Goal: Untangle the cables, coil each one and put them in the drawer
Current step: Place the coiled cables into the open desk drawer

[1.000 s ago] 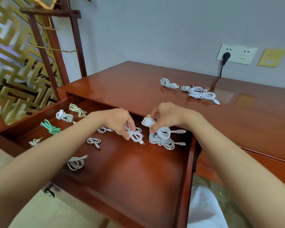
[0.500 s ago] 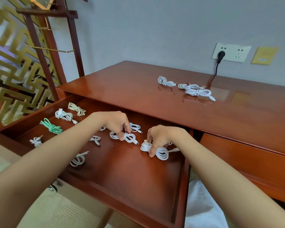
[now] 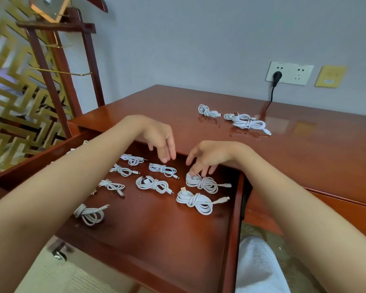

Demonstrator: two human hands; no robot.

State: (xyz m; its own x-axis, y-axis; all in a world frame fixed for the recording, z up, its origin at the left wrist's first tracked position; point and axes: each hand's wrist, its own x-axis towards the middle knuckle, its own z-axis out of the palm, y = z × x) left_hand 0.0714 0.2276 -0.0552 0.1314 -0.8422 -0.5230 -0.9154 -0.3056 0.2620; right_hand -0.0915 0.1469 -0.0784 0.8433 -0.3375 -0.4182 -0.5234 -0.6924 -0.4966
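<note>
The wooden drawer [image 3: 232, 229] stands pulled out and holds several coiled white cables. My right hand [image 3: 209, 157] hovers over a thick coiled white cable [image 3: 203, 182] near the drawer's right side, its relaxed fingertips touching the coil's left end. A second thick coil [image 3: 195, 200] lies just in front of it. My left hand [image 3: 161, 140] hangs above the drawer with fingers loosely down and holds nothing; a smaller coil [image 3: 163, 169] lies below it. Three more coiled white cables [image 3: 248, 123] rest on the desk top [image 3: 156, 106] at the back.
A wall socket [image 3: 290, 72] with a black plug and cord sits behind the desk. A wooden rack [image 3: 57, 81] and gold lattice screen stand at the left. A shut drawer front [image 3: 347, 212] is at the right. My white-clad knee [image 3: 258, 265] shows below.
Both hands have set their coiled cables down in the drawer and let go. The left hand rose clear; the right hand's fingers lifted and now only touch its coil.
</note>
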